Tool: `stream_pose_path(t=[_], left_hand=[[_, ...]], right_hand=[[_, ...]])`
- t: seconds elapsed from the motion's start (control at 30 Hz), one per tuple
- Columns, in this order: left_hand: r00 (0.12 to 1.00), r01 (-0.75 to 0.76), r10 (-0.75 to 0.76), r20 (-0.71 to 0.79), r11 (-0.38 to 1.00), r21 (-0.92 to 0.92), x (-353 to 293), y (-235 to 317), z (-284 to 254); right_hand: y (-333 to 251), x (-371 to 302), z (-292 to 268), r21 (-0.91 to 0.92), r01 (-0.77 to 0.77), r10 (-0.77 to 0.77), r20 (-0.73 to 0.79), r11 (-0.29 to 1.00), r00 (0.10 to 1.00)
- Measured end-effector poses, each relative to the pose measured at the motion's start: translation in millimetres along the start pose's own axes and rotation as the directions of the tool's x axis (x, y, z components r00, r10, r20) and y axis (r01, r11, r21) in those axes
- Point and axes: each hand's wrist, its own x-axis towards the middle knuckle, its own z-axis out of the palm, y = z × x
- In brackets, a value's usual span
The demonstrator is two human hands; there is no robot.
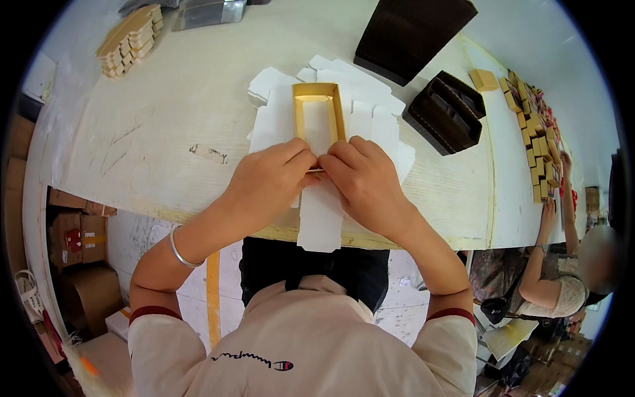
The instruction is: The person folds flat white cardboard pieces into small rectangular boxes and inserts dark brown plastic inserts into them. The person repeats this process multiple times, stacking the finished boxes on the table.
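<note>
In the middle of the table a small open gold card box (338, 114) with a white bottom lies lengthwise away from me. Its far end and both long sides stand up. At its near end, my left hand (272, 175) pinches the card edge from the left. My right hand (366, 177) does the same from the right, so the fingertips nearly meet and hide that end. Under the box spreads a pile of flat white card blanks (274, 109). One white card flap (321, 218) reaches past the table's near edge, below my hands.
Dark brown plastic trays (413, 36) stand stacked at the far right, with more brown trays (444, 112) nearer. A stack of tan card pieces (130, 41) and clear plastic bags (210, 12) lie far left. Several gold boxes (537, 149) line the right-hand table beside another person (559, 284).
</note>
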Motion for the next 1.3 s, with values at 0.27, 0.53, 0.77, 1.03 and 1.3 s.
stream_pose_path(t=[0.27, 0.53, 0.77, 1.03, 1.3], left_hand=[[0.874, 0.228, -0.18, 0.451, 0.972, -0.056, 32.0, 4.4, -33.2], [0.977, -0.171, 0.151, 0.153, 0.977, 0.126, 47.8, 36.0, -75.6], [0.863, -0.288, 0.327, 0.385, 0.945, -0.157, 58.9, 101.6, -23.0], [0.941, -0.087, 0.098, 0.324, 0.995, -0.049, 28.9, 140.6, 91.4], [0.961, -0.064, 0.103, 0.256, 0.986, -0.156, 47.5, 82.1, 115.6]], right_hand=[[2.7, 13.2, -14.4, 0.187, -0.264, 0.198, 0.309, 0.946, 0.93], [7.4, -39.3, -80.4, 0.19, 0.063, -0.072, 0.041, 0.98, 0.997], [0.5, -133.5, -146.3, 0.313, 0.001, -0.052, 0.156, 0.95, 0.986], [75.9, -175.7, -166.6, 0.407, -0.446, 0.505, -0.043, 0.797, 0.862], [133.8, -84.7, -102.2, -0.497, -0.281, 0.239, -0.148, 0.821, 0.96]])
